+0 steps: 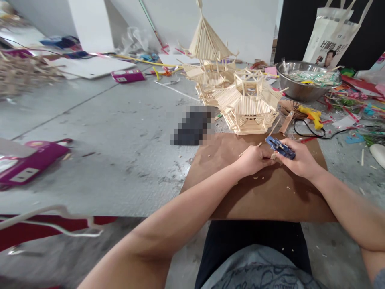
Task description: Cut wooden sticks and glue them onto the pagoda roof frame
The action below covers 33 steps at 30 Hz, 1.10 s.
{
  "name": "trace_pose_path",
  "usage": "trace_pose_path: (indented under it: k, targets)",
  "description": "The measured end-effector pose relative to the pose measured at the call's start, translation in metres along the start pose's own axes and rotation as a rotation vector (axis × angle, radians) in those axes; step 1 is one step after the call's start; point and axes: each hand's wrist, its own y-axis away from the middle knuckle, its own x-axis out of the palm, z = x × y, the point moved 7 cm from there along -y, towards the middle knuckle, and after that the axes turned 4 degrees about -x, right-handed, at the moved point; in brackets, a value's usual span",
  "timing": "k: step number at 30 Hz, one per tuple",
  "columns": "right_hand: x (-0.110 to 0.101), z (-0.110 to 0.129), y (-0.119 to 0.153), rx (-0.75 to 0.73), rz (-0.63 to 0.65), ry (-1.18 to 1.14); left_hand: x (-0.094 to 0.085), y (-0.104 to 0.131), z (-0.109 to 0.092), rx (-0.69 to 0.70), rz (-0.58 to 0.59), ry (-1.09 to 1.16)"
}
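Note:
My left hand (252,160) is closed over the brown sheet, pinching thin wooden sticks (259,144) whose ends poke out above the fingers. Close beside it, my right hand (299,158) wraps round a blue-handled pair of cutters (280,147); their jaws are hard to make out. The two hands nearly meet, and a short pale stick end (273,156) shows between them. Small wood offcuts (255,178) lie on the brown sheet (240,196). Just beyond the hands stands a many-sided stick-built pavilion (252,106), with a taller pointed-roof one (207,40) behind it.
A blurred dark rectangular object (192,128) lies left of the sheet. To the right are a yellow glue gun (313,116) with a black cord, a wooden fan-like piece (288,114) and a steel bowl (300,88). Purple power strips (128,76) rest on the grey table (120,120).

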Motion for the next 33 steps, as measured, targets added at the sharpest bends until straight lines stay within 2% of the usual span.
trace_pose_path:
  k: [5,11,15,19,23,26,33]
  targets:
    - [0.000,-0.001,0.001,0.022,0.005,0.009,0.002,0.000,0.002,-0.008,0.004,0.035]
    - [0.000,0.001,0.001,0.027,0.015,0.015,0.001,0.001,-0.006,0.030,0.008,0.039]
    - [-0.007,-0.005,0.000,0.090,-0.005,0.104,-0.004,0.002,-0.007,-0.086,0.019,0.118]
    - [-0.020,-0.028,0.000,0.223,-0.040,0.358,-0.015,0.003,0.003,-0.244,-0.039,0.212]
    - [-0.020,-0.045,0.000,0.235,0.024,0.546,-0.035,0.005,0.001,-0.214,-0.215,-0.028]
    - [-0.014,-0.043,0.001,0.202,0.055,0.594,-0.044,0.007,-0.005,-0.207,-0.288,-0.226]
    - [-0.001,-0.027,0.001,0.185,0.099,0.670,-0.043,0.008,-0.008,-0.315,-0.268,-0.462]
